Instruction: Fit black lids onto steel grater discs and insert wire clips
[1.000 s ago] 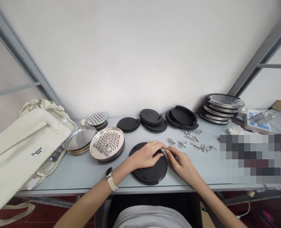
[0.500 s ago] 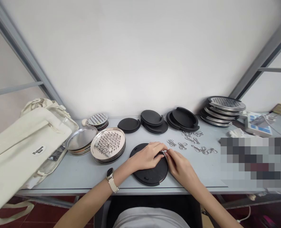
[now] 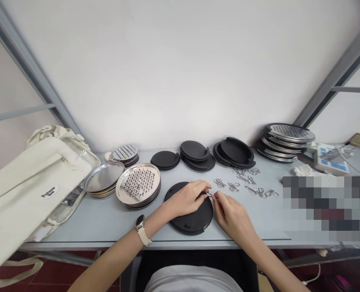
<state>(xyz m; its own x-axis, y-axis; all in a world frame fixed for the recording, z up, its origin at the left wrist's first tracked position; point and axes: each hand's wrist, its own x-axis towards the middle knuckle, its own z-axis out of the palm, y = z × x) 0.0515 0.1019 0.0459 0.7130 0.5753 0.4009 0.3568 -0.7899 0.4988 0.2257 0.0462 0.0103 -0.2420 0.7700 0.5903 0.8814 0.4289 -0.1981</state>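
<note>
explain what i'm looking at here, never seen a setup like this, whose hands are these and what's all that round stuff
There's no robot: these are a person's bare hands, seen by one camera worn on their head, looking forward and down. The left hand rests on a black round base. The right hand pinches a thin metal piece at its edge; its exact shape is too small to tell. On the table are stacked metal grater discs, more black round bases and loose wire clips. A cream bag is at the left.
</note>
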